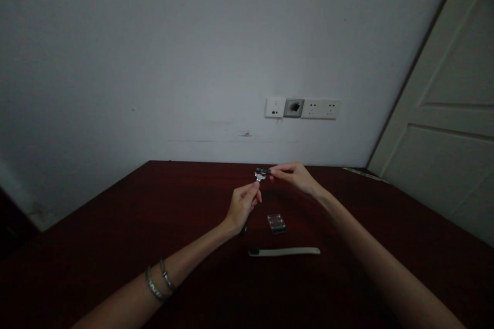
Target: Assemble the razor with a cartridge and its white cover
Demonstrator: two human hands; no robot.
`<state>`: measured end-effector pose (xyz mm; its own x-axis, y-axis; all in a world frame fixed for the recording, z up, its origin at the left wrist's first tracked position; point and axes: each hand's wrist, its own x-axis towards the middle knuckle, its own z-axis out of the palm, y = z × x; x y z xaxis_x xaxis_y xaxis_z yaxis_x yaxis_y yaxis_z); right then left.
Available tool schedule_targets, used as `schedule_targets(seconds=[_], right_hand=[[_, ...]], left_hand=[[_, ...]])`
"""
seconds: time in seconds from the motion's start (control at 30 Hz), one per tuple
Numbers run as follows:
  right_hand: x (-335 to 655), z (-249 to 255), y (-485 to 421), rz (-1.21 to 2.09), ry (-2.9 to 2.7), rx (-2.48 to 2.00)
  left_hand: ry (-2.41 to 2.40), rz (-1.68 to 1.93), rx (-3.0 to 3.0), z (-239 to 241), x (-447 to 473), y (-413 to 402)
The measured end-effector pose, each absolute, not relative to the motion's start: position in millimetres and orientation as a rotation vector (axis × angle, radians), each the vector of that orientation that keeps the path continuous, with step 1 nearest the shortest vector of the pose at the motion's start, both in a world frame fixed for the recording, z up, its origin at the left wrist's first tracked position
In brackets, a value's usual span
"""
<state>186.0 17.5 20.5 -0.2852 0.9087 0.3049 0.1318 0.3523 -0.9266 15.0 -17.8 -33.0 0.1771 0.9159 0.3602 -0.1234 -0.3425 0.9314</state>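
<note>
My left hand is closed around a razor handle. Its silvery forked top sticks up past my thumb, and a dark end shows below my wrist. Between the thumb and fingertips of my right hand is the end of a dark razor blade head. The blade head lies right above the fork; whether the two are joined I cannot tell. Below the hands, a small clear plastic case rests on the table. Nearer to me is a long, thin white strip-like tool with a dark left end.
The dark red table reaches back to a pale wall with several switches and sockets. A panelled white door stands at the right. Near the table's far right corner lies a thin, pale flat strip.
</note>
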Motion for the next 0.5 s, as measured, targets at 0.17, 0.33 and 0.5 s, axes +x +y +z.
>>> schedule_targets(seconds=[0.17,0.33,0.5], right_hand=[[184,20,15,0.973,-1.715,-0.908],[181,23,9,0.947,-1.752,-0.879],[178,26,4,0.966,-1.772,-0.87]], left_hand=[[0.813,1.397,1.514,-36,17,-18],[0.831,1.431,1.517,-37,20,-21],[0.806,1.437,1.492,-38,19,-21]])
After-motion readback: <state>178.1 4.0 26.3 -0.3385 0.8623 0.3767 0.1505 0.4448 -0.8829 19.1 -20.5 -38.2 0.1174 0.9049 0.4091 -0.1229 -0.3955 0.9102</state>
